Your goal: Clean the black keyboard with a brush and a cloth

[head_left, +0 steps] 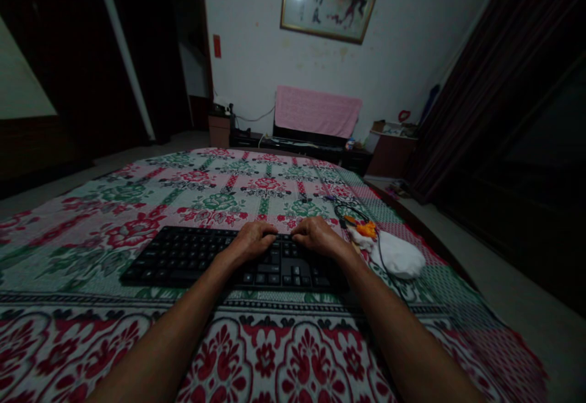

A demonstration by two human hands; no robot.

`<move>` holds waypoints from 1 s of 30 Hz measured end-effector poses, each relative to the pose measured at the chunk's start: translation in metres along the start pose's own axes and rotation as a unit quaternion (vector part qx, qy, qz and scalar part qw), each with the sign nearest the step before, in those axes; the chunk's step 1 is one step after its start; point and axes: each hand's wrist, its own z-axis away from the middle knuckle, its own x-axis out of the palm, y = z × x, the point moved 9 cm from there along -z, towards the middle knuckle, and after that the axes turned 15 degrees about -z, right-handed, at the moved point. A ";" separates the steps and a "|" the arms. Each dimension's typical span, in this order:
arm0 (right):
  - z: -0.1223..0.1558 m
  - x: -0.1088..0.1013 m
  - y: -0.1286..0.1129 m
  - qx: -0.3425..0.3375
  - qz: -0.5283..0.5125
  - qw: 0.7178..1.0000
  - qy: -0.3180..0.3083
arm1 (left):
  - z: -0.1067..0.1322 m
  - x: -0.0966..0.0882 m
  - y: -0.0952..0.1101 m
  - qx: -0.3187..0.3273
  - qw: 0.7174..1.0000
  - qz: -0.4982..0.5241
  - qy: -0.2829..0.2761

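A black keyboard [178,256] lies flat on a patterned bedspread [220,354], its keys facing up. My left hand [251,239] is closed over the far edge, right of the keyboard's middle, with thumb and forefinger pointing right. Just across a small gap, my right hand [320,237] grips the same edge, its fingertips pointing left. Both thumbs rest on the near side of that edge; the other fingers are mostly hidden. My forearms cover part of the keys, including much of the right end.
Right of the keyboard are a white cloth bundle [400,255], an orange item [366,229] and a black cable [348,209]. Beyond the bed, a pink towel [315,112] drapes over a screen on a low cabinet. A framed picture [329,3] hangs above; a dark curtain [476,55] is at right.
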 end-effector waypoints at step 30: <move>-0.004 0.005 -0.009 0.036 0.107 0.993 -0.023 | 0.005 -0.003 0.034 0.109 0.992 -0.043 0.037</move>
